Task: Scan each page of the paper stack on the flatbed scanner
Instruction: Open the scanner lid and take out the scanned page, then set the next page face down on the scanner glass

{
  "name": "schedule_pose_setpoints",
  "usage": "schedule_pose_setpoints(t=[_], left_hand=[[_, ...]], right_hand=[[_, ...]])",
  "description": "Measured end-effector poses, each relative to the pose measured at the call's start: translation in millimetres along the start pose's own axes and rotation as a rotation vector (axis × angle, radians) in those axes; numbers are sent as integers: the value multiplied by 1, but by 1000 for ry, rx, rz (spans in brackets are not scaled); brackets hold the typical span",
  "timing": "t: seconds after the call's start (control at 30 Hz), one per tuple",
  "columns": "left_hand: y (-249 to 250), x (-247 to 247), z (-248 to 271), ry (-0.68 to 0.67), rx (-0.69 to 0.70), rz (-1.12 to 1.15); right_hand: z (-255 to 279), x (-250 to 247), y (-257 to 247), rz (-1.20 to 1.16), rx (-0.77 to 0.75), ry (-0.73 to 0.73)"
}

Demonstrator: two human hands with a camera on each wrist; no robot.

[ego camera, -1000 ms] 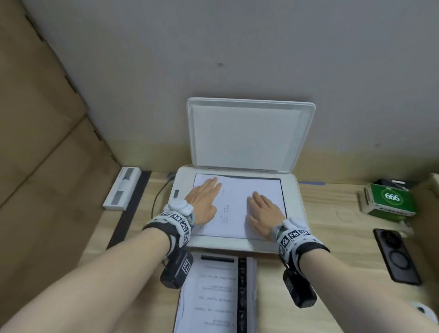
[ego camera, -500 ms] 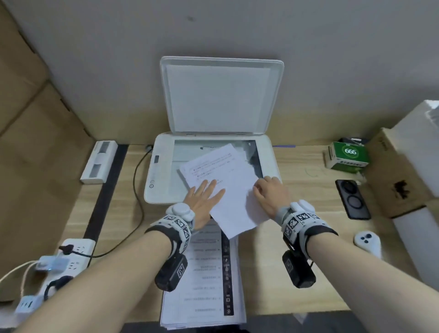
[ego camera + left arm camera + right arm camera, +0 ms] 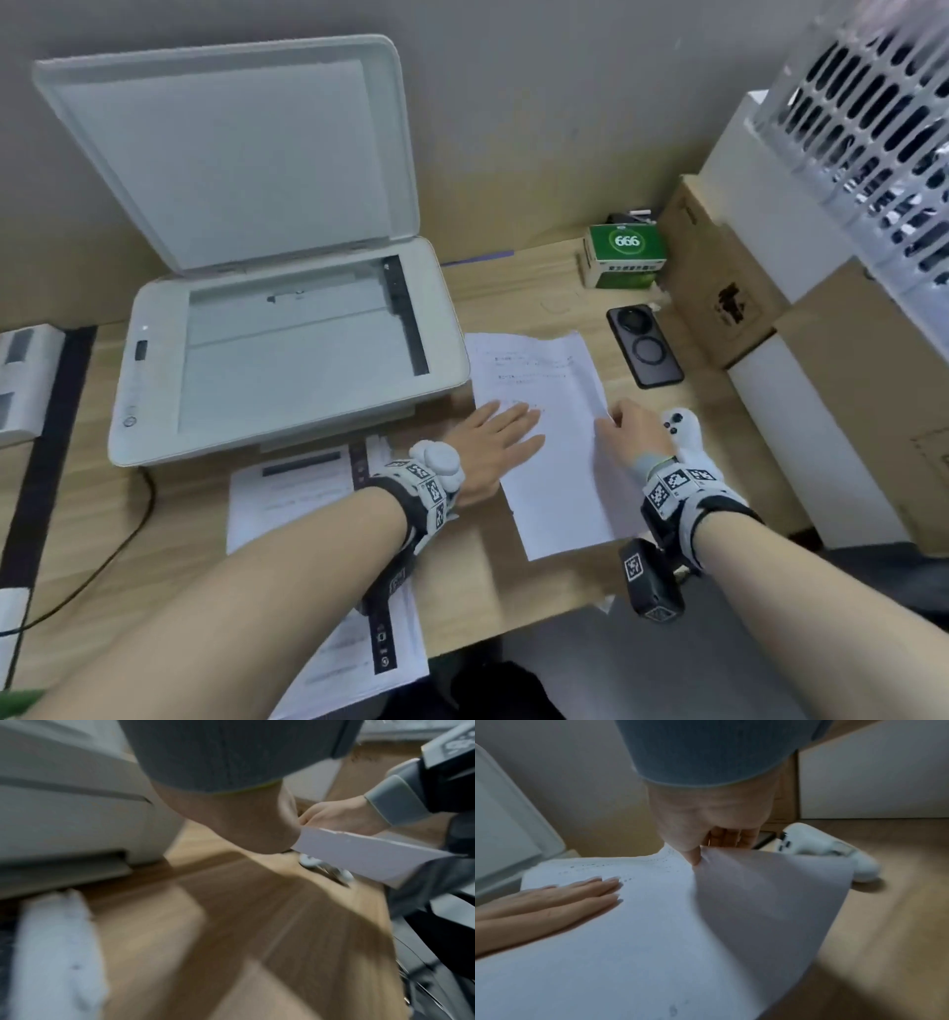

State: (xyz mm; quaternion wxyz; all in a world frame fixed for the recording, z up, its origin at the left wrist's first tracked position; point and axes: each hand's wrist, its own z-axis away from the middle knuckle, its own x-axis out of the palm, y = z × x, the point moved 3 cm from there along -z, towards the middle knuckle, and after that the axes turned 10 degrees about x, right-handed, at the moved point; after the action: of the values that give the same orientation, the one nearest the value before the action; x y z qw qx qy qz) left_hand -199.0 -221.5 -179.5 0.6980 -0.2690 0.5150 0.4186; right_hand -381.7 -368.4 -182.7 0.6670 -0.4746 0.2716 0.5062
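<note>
Left hand (image 3: 495,442) lies flat with straight fingers on the sheet (image 3: 552,447), which rests on the desk (image 3: 513,580) just right of the flatbed scanner (image 3: 287,349), whose lid stands raised over bare glass. Only the right wrist view shows the right hand (image 3: 706,825) pinching the sheet's right edge between thumb and curled fingers, lifting that side; the head view hides this behind the knuckles. One loose sheet and one paper stack (image 3: 308,493) near the scanner's front are visible, the stack partly covered by the left forearm, and its print is too blurred to read.
</note>
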Motion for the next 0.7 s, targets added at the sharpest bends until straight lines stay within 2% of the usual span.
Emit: schedule_pose_setpoints(t=[0.07,0.2,0.37,0.47,0.57,0.63,0.7], left_hand=[[18,24,-25,-86,15,75],[38,63,-38,-167,-16,186],[40,86,-42,-57,-40,228],[37,92,-41,-51,-29,246],[37,87,-27,-18,-40,218],[33,82,-10,24,-87,219],[25,78,28,39,-181,238]], right_hand=[[-7,14,35,8,44,-26],[-9,40,66,-2,52,-26],[-11,56,77,-11,61,116],[-9,55,74,11,65,179],[-1,56,64,120,23,185],[4,57,53,81,-15,181],[23,63,28,-5,-70,111]])
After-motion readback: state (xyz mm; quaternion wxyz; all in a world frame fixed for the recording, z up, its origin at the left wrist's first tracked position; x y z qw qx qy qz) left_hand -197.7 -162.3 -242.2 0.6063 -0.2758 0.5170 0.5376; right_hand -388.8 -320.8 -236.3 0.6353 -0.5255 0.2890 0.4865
